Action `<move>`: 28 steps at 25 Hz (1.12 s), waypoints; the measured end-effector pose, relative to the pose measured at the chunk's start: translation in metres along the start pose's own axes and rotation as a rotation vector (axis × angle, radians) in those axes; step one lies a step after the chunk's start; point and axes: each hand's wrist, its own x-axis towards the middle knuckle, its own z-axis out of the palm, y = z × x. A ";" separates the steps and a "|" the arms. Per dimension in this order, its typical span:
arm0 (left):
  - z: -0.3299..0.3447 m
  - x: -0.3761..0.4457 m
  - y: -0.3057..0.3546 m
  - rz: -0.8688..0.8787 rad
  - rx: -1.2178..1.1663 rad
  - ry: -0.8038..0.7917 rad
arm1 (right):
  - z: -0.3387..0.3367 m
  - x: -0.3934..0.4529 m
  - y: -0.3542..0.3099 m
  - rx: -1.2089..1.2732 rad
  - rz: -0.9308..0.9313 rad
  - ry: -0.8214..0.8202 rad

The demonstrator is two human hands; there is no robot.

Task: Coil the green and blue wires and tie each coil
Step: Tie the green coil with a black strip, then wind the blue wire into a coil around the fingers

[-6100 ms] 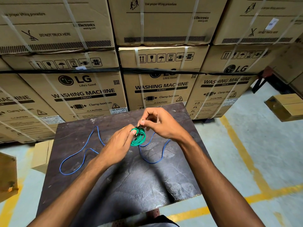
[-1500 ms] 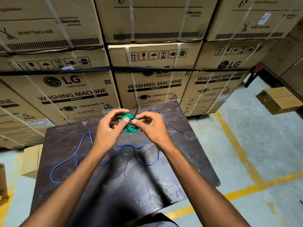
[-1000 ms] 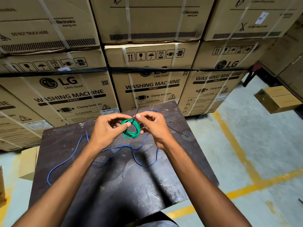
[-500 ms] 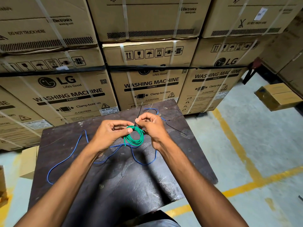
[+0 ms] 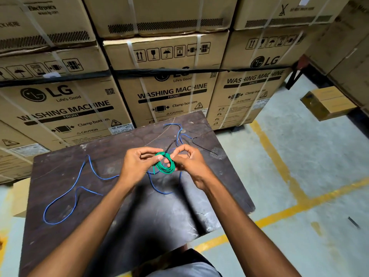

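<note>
A small green wire coil [image 5: 164, 168] hangs between both hands above the dark table [image 5: 139, 212]. My left hand [image 5: 137, 166] pinches the coil's top left side. My right hand [image 5: 189, 162] pinches its right side, with a thin black tie [image 5: 169, 147] wrapped over the coil's top and sticking up. The blue wire [image 5: 79, 188] lies loose and uncoiled across the table, from a loop at the left to its end at the far edge behind my hands. A second black tie [image 5: 205, 148] lies on the table to the right.
Stacked cardboard washing machine boxes [image 5: 171, 92] stand right behind the table. A small cardboard box [image 5: 327, 102] sits at the right. A concrete floor with yellow lines [image 5: 279, 172] lies to the right, and a carton [image 5: 21, 196] stands low on the left.
Over the last second both hands brought the green coil slightly lower and nearer to me. The black tie now lies snug over the coil's top. The blue wire has not moved.
</note>
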 end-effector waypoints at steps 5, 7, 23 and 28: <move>0.062 0.009 -0.030 -0.050 -0.006 -0.055 | -0.057 -0.010 0.035 0.139 0.150 0.089; 0.090 0.015 -0.049 -0.093 -0.006 -0.081 | -0.079 -0.014 0.053 0.220 0.187 0.156; 0.182 0.039 -0.169 -0.188 0.292 -0.334 | -0.207 0.026 0.175 -1.095 -0.032 0.683; 0.194 0.049 -0.185 -0.199 0.338 -0.355 | -0.204 0.039 0.183 -1.179 -0.098 0.568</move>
